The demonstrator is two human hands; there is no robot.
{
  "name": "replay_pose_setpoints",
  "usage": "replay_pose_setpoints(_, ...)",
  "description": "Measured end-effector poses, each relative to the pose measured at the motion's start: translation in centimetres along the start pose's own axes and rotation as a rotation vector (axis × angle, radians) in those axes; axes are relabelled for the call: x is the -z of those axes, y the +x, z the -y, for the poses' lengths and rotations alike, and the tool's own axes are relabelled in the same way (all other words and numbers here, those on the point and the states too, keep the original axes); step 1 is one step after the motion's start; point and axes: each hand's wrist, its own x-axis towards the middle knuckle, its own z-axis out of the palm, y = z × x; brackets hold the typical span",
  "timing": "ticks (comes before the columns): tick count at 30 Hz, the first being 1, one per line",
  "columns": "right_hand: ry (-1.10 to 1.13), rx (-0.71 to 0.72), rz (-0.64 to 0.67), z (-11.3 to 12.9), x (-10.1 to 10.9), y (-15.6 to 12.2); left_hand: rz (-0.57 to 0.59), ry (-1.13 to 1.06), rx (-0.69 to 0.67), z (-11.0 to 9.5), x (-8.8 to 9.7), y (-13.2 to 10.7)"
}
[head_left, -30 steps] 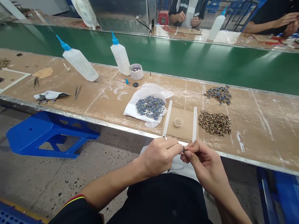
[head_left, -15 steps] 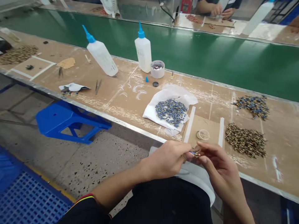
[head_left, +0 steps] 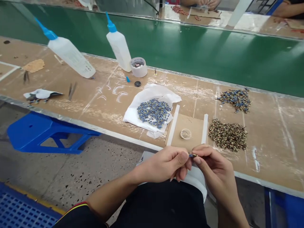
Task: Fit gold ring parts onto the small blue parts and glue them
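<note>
My left hand and my right hand meet just below the bench edge, both pinched on one tiny blue and gold part held between their fingertips. Right above them lies a small cardboard pad framed by two white strips, with a little white glue cap on it. A white paper carries a heap of small blue parts to the left. To the right sit a pile of gold and black parts and, farther back, a pile of blue and gold pieces.
Two white squeeze bottles with blue nozzles, one leaning and one upright, stand near a roll of tape. Tweezers lie at left. A green conveyor belt runs behind the bench. A blue stool stands on the floor. Other people's hands work across the belt.
The view swung left, then back to the right. My hands stayed together, pinched on the small part, just below the bench edge.
</note>
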Motion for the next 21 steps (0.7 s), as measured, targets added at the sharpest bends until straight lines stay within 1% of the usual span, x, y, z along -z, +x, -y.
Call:
replay_pose_setpoints(2,0.078,-0.061,-0.043,-0.2,0.5,-0.1,-0.093,0.317,-0.109,-0.2,-0.5,0.6)
replay_pose_setpoints(4,0.14,-0.106,-0.053,-0.4,0.8,-0.1,-0.165,0.579,-0.201,-0.1,-0.9,1.3)
replay_pose_setpoints(6,0.179,-0.132,-0.061,-0.6,1.1,-0.2,-0.215,0.735,-0.247,0.1,-1.2,1.9)
replay_pose_setpoints(8,0.202,-0.149,-0.064,-0.9,1.3,-0.2,-0.25,0.837,-0.279,0.3,-1.3,2.3)
replay_pose_setpoints(11,0.221,-0.163,-0.066,-1.1,1.4,-0.4,-0.239,0.923,-0.341,0.5,-1.1,2.7)
replay_pose_setpoints(14,0.206,-0.167,-0.071,-1.3,1.4,-0.5,-0.223,0.921,-0.392,0.5,-0.7,2.8)
replay_pose_setpoints(16,0.173,-0.146,-0.058,-1.3,1.5,-0.5,-0.219,0.905,-0.421,0.5,-0.6,2.8)
replay_pose_setpoints(21,0.066,-0.065,0.023,-1.2,2.0,-0.5,-0.188,0.925,-0.476,0.4,-0.4,3.0)
